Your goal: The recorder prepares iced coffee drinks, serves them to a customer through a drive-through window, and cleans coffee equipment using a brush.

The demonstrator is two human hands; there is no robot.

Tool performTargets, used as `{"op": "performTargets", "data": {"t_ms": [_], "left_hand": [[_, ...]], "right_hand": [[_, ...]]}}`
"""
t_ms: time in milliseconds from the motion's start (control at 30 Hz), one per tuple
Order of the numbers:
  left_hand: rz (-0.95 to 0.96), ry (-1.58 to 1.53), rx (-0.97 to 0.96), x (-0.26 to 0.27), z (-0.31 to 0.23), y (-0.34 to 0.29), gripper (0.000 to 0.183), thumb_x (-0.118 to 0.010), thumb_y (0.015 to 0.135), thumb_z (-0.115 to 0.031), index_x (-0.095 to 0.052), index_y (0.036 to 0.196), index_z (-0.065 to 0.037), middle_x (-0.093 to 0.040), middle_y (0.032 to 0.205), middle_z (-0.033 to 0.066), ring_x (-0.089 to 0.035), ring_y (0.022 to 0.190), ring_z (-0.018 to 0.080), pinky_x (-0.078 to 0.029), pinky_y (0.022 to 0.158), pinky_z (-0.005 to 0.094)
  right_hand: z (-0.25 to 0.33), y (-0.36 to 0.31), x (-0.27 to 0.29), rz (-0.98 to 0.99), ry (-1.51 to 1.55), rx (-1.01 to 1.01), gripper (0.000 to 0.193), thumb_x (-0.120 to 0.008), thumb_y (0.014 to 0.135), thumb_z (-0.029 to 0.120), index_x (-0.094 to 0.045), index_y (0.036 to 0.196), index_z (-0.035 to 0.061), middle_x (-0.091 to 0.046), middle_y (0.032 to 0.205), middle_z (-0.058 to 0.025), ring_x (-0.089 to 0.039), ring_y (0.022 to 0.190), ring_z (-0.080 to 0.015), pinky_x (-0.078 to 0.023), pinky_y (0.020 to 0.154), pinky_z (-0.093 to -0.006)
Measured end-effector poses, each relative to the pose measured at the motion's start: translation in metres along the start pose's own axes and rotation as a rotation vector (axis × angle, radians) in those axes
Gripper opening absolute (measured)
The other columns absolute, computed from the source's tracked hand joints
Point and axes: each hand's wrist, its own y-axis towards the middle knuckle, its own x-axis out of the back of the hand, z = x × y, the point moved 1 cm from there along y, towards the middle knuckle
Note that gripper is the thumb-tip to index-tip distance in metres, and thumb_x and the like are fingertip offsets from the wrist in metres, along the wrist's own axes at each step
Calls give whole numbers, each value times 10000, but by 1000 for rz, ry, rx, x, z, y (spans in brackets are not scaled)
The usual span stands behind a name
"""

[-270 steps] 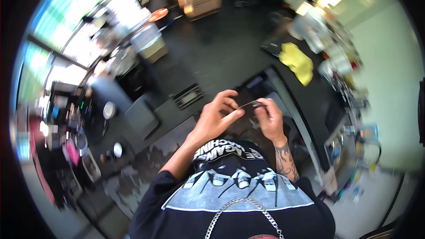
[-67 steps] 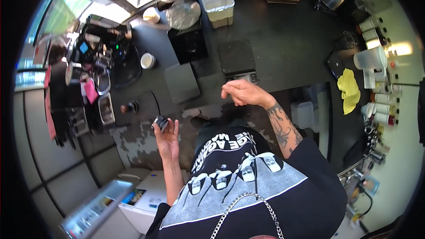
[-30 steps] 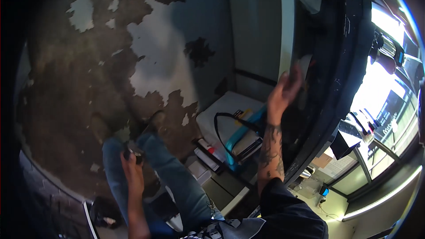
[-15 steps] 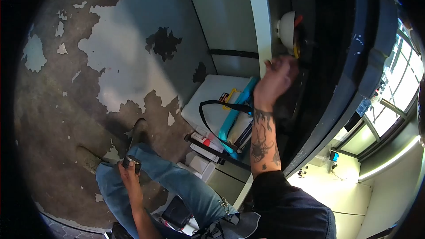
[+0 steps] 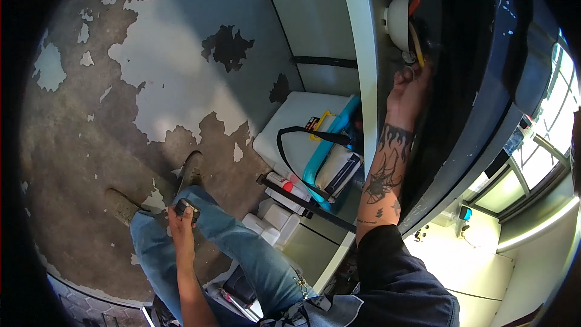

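Note:
My left hand [image 5: 181,223], low over my knees, is closed round a small dark blocky object [image 5: 186,208] with a paler edge; its kind is unclear. On the right, my right arm reaches over a dark shelf. My right hand [image 5: 410,91] has its fingers curled at the lower end of a thin yellow handle [image 5: 416,42], beside a white bowl [image 5: 397,22]. Whether the fingers grip that handle or something smaller is hidden. An orange-red tip [image 5: 414,6] shows at the bowl's rim. A small round shiny piece [image 5: 408,57] lies just below the bowl.
A pale edge [image 5: 357,30] borders the shelf. Below it sit a white box with a turquoise rim [image 5: 330,148] and black strap, a white container with a red cap [image 5: 284,185], and white tubs [image 5: 275,221]. The floor [image 5: 78,163] has peeling paint. A bright window stands far right.
My right hand has moved right and further over the shelf, its fingers now at the yellow handle's end. The left hand keeps its dark object, tilted slightly differently. The view has shifted a little.

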Motion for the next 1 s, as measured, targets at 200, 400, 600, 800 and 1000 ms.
{"op": "performTargets", "data": {"t_ms": [200,400,600,800,1000], "left_hand": [[82,50,59,-19,-13,0,736,-691,944,-541,-438,1422,-41,-599,1049,8,-546,926,103,-448,789,308],[118,-81,84,17,2,-10,622,-669,967,-494,-497,1377,-59,-597,1090,0,-550,928,109,-447,776,297],[80,310,-25,75,-65,-130,433,-754,947,-329,-580,1235,-55,-648,994,17,-574,824,95,-459,670,246],[-25,282,-290,148,-183,-264,396,-760,942,-319,-592,1201,-72,-650,977,9,-564,766,72,-458,629,246],[-78,326,-574,138,-376,-320,342,-726,969,-305,-581,1179,-77,-619,923,-5,-543,753,57,-449,643,236]], "right_hand": [[-10,-3,39,79,300,-6,323,-538,1089,299,-576,1337,96,-627,1241,-63,-630,942,-114,-552,802,-263],[1,-148,80,24,378,-366,354,-538,1085,204,-546,1384,12,-647,1295,-123,-652,1168,-178,-588,962,-285],[51,-364,113,164,394,-1325,245,-543,1082,233,-577,1133,-5,-637,970,-84,-660,884,-166,-616,830,-317],[223,-393,26,681,642,-1488,211,-561,1065,171,-583,1208,17,-635,1010,-83,-684,922,-186,-617,894,-345],[378,-252,-2,643,811,-593,494,-578,1040,391,-483,1415,84,-560,977,-2,-577,766,-110,-525,725,-289]]}}
